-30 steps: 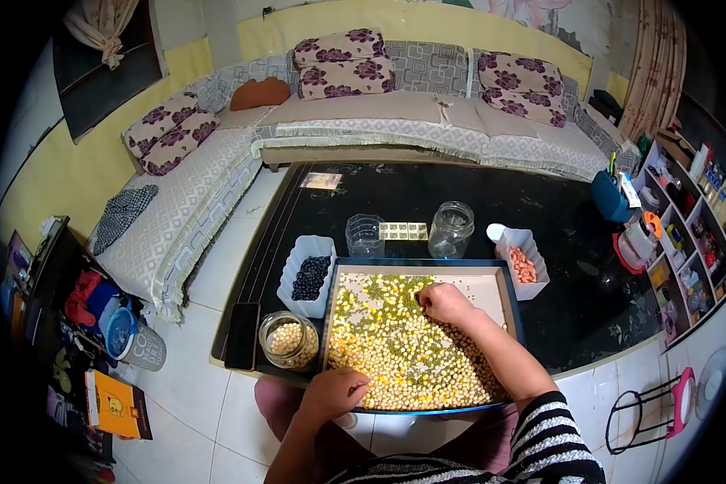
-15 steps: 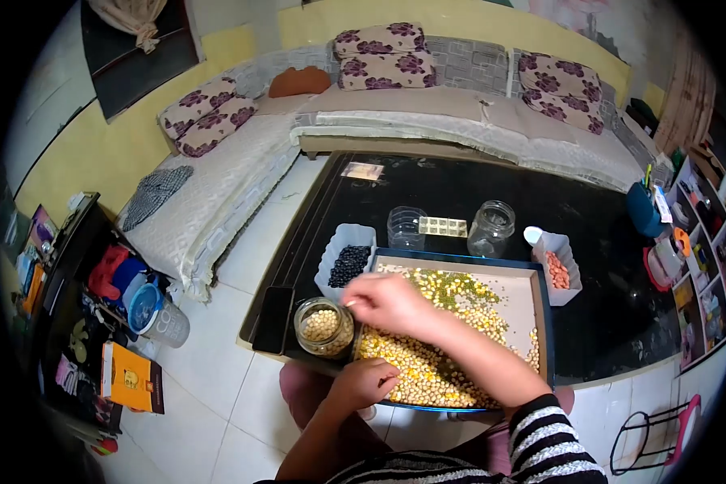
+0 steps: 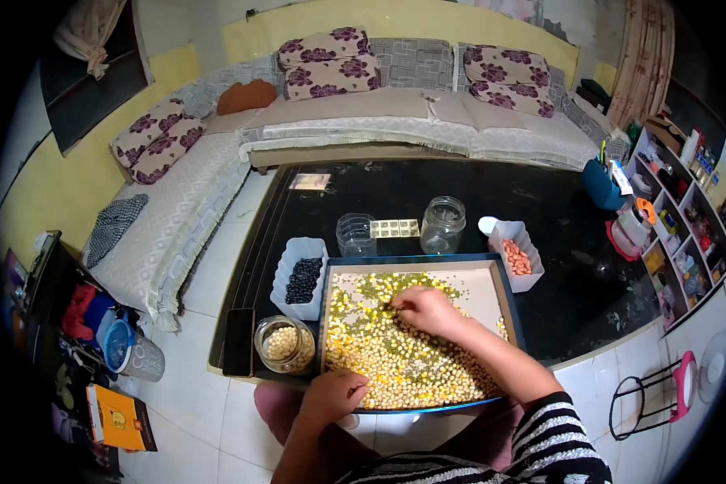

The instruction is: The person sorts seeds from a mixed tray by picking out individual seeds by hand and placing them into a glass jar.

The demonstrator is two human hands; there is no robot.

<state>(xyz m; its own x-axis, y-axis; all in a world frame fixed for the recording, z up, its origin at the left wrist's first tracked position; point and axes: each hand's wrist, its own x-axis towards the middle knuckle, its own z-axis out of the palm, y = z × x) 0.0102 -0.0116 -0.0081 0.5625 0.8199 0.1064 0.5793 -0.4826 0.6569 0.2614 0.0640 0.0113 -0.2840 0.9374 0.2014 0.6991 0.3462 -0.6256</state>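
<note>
I'm judging mixed beans (image 3: 403, 375) as light, hard, likely slippery, prone to rolling; I'm favouring fingertip pinch around one bean's sides. Beans are lying spread in tray (image 3: 504, 278) on desk (image 3: 460, 181), looking pale and round, bright yellow, or tiny and green. Right hand (image 3: 429, 311) is reaching among them, fingers bending inward; left hand (image 3: 335, 394) is curling by near-left corner. Can't tell whether either is gripping.

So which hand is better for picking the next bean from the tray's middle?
The right hand, I think: its fingers are down at the beans near the middle. The left hand is at the near left corner of the tray.
</note>
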